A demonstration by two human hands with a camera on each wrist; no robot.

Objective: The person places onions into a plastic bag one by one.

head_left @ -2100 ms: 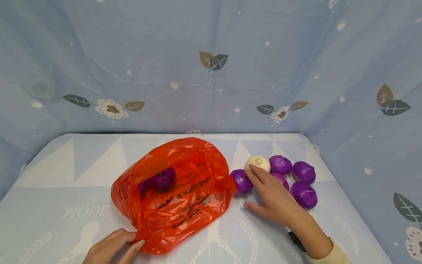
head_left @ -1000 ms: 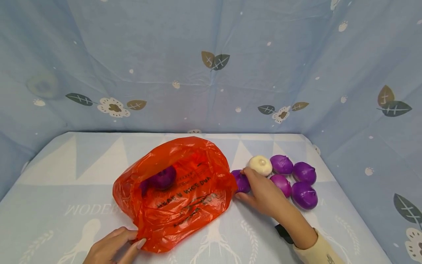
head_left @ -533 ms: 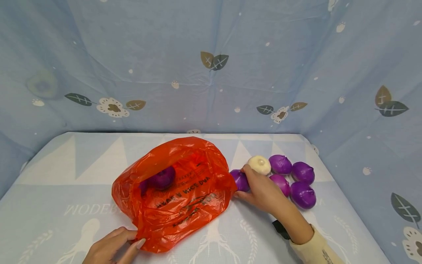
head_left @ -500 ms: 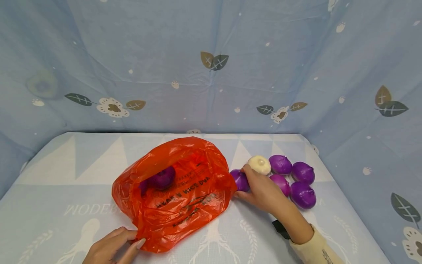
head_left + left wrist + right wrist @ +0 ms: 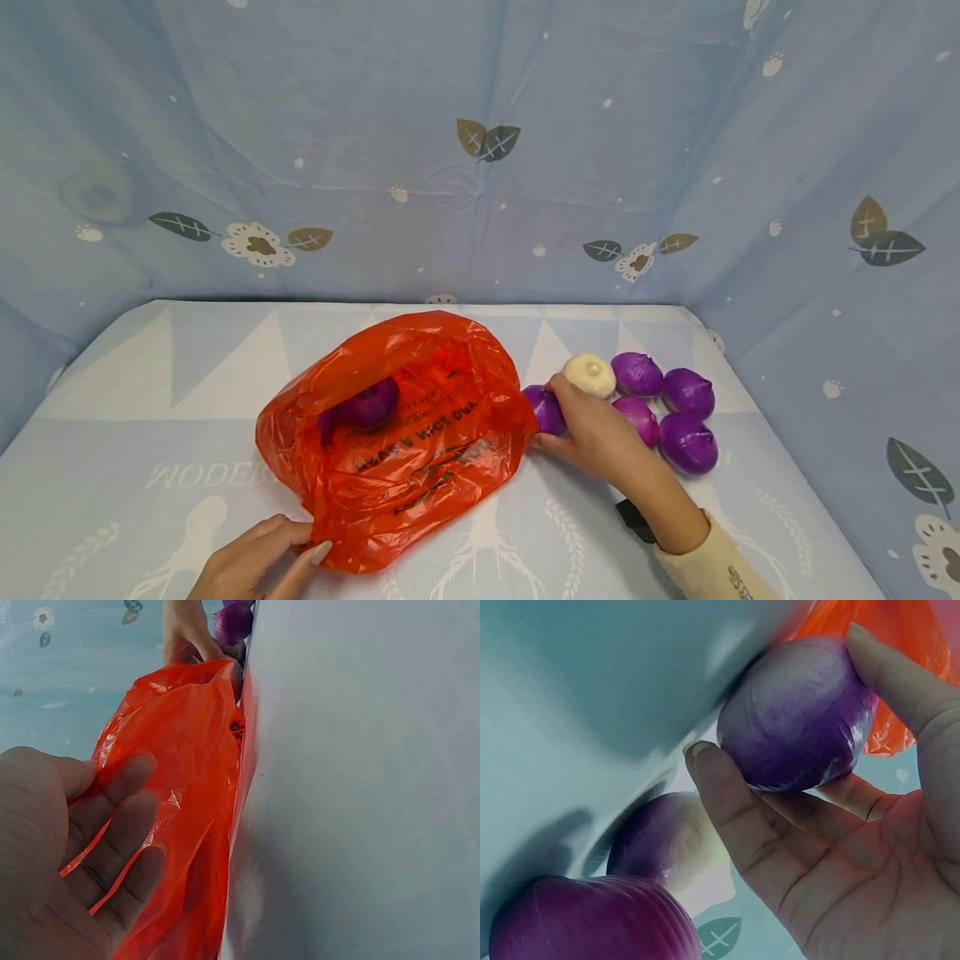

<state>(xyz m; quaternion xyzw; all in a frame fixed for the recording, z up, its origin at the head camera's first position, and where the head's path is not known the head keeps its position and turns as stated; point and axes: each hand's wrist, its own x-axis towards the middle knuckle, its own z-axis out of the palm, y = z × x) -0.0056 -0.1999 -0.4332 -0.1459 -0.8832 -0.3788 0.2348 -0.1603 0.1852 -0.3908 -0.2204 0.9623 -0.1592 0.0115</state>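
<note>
A red plastic bag (image 5: 420, 467) with dark printing lies on its side on the table, its mouth gaping toward the left. Two purple onions show inside, the clearer one (image 5: 372, 404) near the middle. My left hand (image 5: 255, 562) pinches the bag's near lower rim between thumb and fingers; in the left wrist view that hand (image 5: 82, 840) lies along the red film. Beside the bag's right end, my right hand (image 5: 600, 433) holds a purple onion (image 5: 543, 408) resting on the table. Its fingers and thumb curve round this onion (image 5: 799, 712) in the right wrist view.
Right of my right hand sit a white onion (image 5: 590, 375), a pinkish-purple onion (image 5: 637, 418) and several dark purple onions (image 5: 689, 443). A patterned cloth covers the table (image 5: 150, 367), and a blue curtain (image 5: 375, 167) hangs behind and at the sides.
From above the onions, my right hand has moved left and down and taken hold of the onion beside the bag. The left hand and bag have stayed in place.
</note>
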